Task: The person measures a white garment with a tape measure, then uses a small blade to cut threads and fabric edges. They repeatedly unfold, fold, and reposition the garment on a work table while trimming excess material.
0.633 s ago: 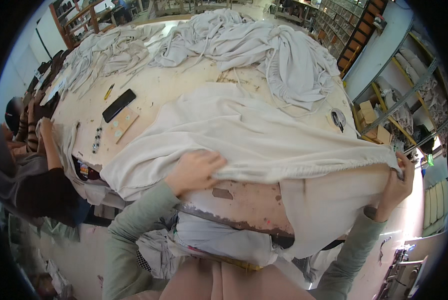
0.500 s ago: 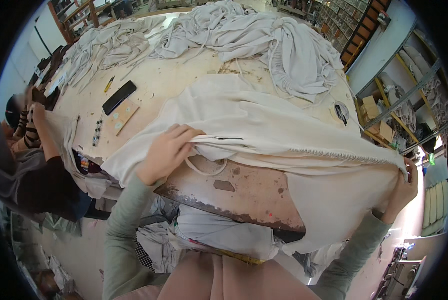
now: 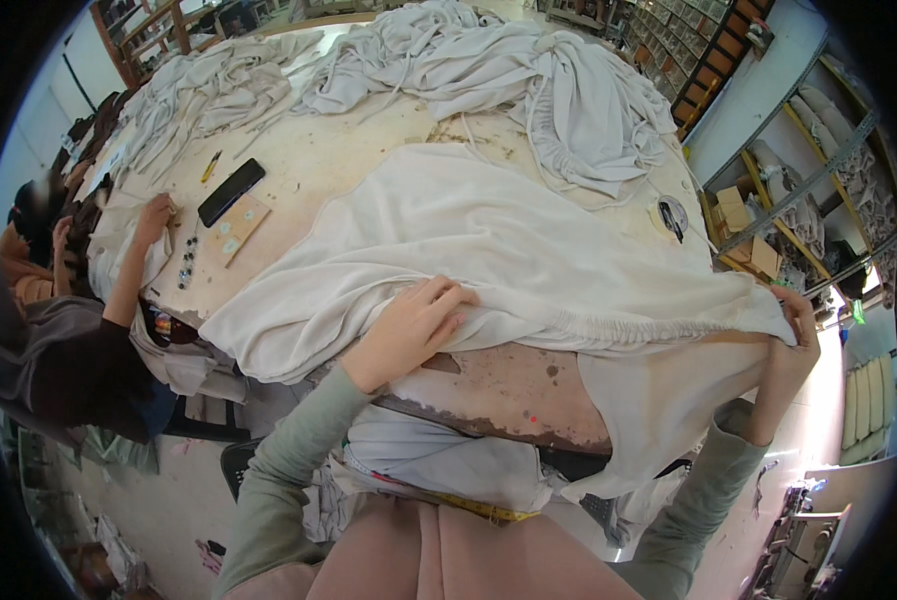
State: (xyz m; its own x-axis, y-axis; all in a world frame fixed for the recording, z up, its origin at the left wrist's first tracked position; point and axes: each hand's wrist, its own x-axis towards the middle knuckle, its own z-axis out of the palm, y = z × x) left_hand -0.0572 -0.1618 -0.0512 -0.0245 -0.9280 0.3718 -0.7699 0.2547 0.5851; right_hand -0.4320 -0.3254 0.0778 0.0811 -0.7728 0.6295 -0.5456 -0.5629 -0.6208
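Note:
A cream garment with a gathered elastic band lies across the near part of the table, one panel hanging over the front edge at the right. My left hand is closed on the garment near its middle, fingers bent over the folds; the cloth partly hides the fingertips. At the right end of the band, my right hand pinches the garment's edge between thumb and fingers, slightly above the table.
Piles of pale garments cover the table's far side. A black phone, a tan card, a yellow cutter and a beaded strand lie at left. A co-worker handles cloth there. Shelving stands at right.
My left hand has moved right along the garment, whose near edge now drapes over folds. My right hand has shifted slightly left, still holding the band's end. The co-worker's hand has moved right.

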